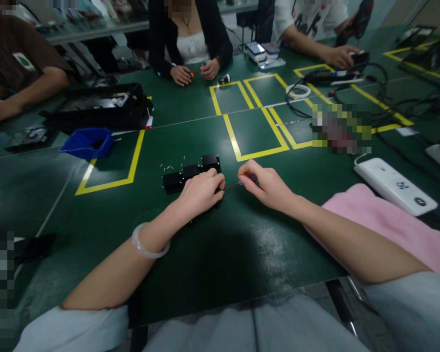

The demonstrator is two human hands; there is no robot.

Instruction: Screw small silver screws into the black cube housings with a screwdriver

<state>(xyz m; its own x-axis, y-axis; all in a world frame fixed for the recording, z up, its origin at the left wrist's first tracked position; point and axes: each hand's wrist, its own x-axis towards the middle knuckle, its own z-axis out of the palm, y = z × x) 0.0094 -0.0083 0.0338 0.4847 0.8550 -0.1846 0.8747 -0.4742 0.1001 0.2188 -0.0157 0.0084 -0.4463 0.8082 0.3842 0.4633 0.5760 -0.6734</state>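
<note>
My right hand (264, 185) is closed around the dark handle of a thin screwdriver (232, 185), whose shaft points left. At the shaft's tip, the thumb and fingers of my left hand (201, 189) are pinched together; a dark shape shows beneath them, mostly hidden. Just beyond my left hand is a row of small black blocks: a left one (172, 182), a middle one (191, 171) and a right one (210, 162). Several tiny screws (166, 167) lie scattered behind the row on the green table (242, 254).
A blue bin (88, 143) and a black tray-like housing (102, 105) stand at the left. On the right are a white power bank-like device (396, 186), pink cloth (366, 210) and black cables (383, 105). Yellow tape (262, 152) marks rectangles. Other people sit across and at left.
</note>
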